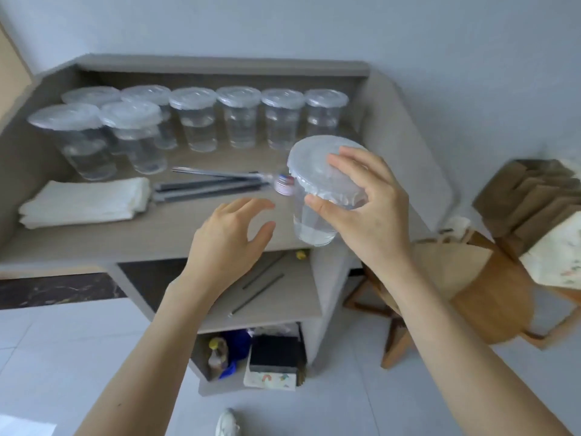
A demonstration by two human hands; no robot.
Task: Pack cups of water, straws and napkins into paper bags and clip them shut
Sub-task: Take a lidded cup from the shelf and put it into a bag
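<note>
Cup-loading step: the right hand (355,202) grips a lidded cup of water (320,196) by its rim above the table (157,237) edge, the left hand (226,243) spread empty beside it; next, presumably, lowering it upright into a paper bag (452,265).

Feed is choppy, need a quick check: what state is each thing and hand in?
Nearest clear plastic cup: lidded, part-filled with water, tilted.
Right hand: grips that cup's top rim.
Left hand: open, holding nothing.
Eight clear plastic cups on grey shelf: upright, lidded, water inside.
White napkin stack: folded, flat.
Dark straws: lying flat.
Brown paper bag on stool: open or shut unclear.
</note>
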